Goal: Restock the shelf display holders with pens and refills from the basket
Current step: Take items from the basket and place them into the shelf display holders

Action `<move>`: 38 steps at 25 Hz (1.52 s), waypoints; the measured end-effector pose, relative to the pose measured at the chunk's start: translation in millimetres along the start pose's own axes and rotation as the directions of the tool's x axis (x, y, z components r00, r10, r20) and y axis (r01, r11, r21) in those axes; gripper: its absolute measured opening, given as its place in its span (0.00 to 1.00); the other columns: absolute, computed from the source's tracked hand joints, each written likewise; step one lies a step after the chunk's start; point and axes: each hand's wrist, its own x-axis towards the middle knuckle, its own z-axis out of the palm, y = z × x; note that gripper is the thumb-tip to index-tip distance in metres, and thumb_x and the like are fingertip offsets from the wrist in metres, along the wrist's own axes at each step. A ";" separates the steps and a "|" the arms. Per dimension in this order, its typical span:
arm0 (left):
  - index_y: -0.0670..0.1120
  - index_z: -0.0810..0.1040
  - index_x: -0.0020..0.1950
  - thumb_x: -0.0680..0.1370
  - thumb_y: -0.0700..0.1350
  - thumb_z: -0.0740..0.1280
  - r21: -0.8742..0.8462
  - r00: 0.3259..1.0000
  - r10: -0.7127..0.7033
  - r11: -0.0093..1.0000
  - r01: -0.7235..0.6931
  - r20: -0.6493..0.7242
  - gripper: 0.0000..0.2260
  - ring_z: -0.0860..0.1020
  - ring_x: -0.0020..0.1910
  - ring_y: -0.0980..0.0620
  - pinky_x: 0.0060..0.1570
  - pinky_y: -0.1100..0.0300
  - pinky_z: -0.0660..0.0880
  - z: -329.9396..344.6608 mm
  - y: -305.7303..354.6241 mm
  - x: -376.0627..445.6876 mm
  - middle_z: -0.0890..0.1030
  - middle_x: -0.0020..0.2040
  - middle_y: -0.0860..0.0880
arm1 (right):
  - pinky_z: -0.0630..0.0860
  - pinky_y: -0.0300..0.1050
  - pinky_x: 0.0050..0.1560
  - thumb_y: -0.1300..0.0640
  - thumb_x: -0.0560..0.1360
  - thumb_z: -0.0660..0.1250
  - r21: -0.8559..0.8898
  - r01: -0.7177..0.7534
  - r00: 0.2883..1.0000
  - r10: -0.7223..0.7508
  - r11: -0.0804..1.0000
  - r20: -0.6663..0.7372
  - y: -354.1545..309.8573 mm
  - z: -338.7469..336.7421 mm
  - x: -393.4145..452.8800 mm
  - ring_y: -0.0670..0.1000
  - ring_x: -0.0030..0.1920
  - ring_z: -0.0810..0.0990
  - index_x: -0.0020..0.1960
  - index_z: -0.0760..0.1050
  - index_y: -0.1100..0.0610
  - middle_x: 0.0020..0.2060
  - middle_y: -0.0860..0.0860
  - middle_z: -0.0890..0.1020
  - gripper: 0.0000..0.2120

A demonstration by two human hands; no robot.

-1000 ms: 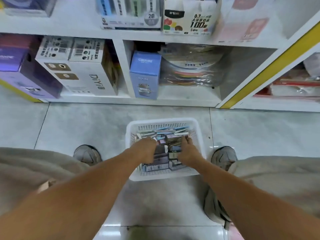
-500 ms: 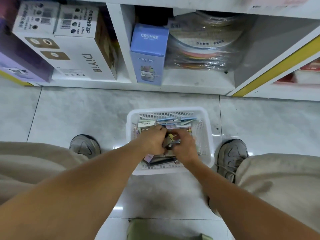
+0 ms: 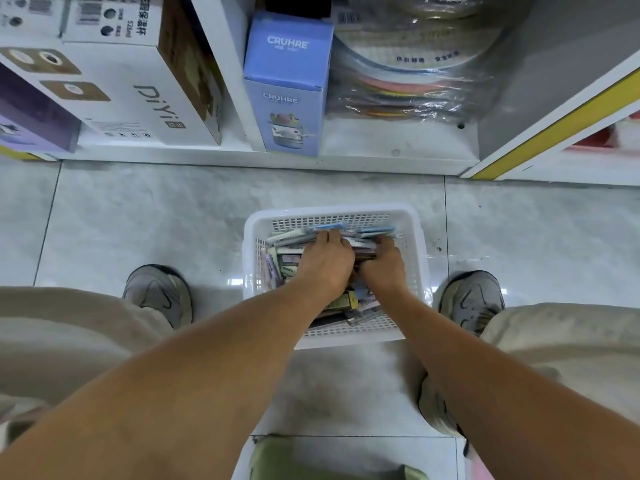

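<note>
A white perforated basket (image 3: pixel 421 258) stands on the tiled floor between my feet. It is full of pen and refill packs (image 3: pixel 287 268) in white, purple, blue and dark wrappers. Both my hands are inside it. My left hand (image 3: pixel 327 263) lies over the middle of the pile, its fingers curled down onto the packs near the far wall. My right hand (image 3: pixel 382 268) is right beside it, fingers curled round a dark pack (image 3: pixel 363 254). The shelf display holders are out of view.
The bottom shelf lies just beyond the basket, holding a white DiYi box (image 3: pixel 138 88), a blue CRUHRE box (image 3: pixel 287 98) and a plastic-wrapped stack of coloured discs (image 3: pixel 415 74). A yellow-edged shelf post (image 3: pixel 554 126) runs at the right. My grey shoes (image 3: pixel 159 296) (image 3: pixel 472 299) flank the basket.
My view has tilted down and closer to the basket. Both hands have shifted from the middle of the pile toward the basket's far end.
</note>
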 end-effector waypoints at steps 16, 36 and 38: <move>0.44 0.77 0.56 0.79 0.50 0.68 -0.441 0.999 0.045 0.896 -0.050 -0.022 0.11 0.79 0.48 0.44 0.42 0.56 0.73 -29.2 -29.8 -4.3 0.82 0.49 0.43 | 0.80 0.47 0.39 0.76 0.70 0.62 0.419 -0.063 0.979 -0.025 0.906 0.201 -38.6 -48.2 -17.6 0.56 0.35 0.83 0.54 0.80 0.58 0.39 0.60 0.86 0.20; 0.39 0.79 0.52 0.76 0.49 0.73 -0.975 0.955 -0.195 0.039 -0.221 -0.224 0.14 0.83 0.45 0.33 0.51 0.30 0.73 -298.8 6.0 -155.7 0.82 0.50 0.30 | 0.78 0.42 0.34 0.65 0.72 0.75 0.283 0.512 0.731 -0.585 0.811 0.351 -220.7 -205.5 -192.4 0.53 0.33 0.82 0.58 0.77 0.60 0.40 0.59 0.86 0.15; 0.39 0.79 0.53 0.78 0.48 0.71 -0.964 0.934 -0.246 0.009 -0.265 -0.259 0.13 0.83 0.34 0.39 0.41 0.39 0.81 -322.1 5.2 -162.4 0.83 0.42 0.34 | 0.77 0.42 0.31 0.66 0.72 0.75 0.297 0.535 0.728 -0.610 0.791 0.312 -236.4 -217.8 -201.1 0.53 0.30 0.81 0.58 0.76 0.60 0.38 0.61 0.86 0.16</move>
